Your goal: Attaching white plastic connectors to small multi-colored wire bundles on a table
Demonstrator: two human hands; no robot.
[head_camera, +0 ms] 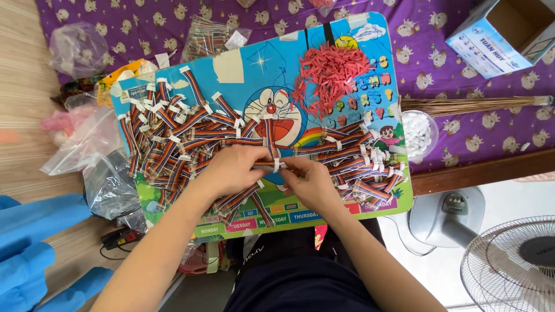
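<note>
Both hands meet over the middle of the cartoon lap board (243,75). The left hand (231,169) and right hand (312,182) pinch one rainbow ribbon cable (272,164) between them. More cables (167,138) lie in heaps on both sides. Farther off sits a pile of little red pieces (330,72).

A blue-and-white cardboard box (502,36) sits open at the far right corner on the purple cloth — its printed side facing up. Clear plastic bags lie about: one crumpled at the far left (77,48), one holding striped cable pieces (213,36) beyond the board, more bags (87,141) bunched left.
</note>
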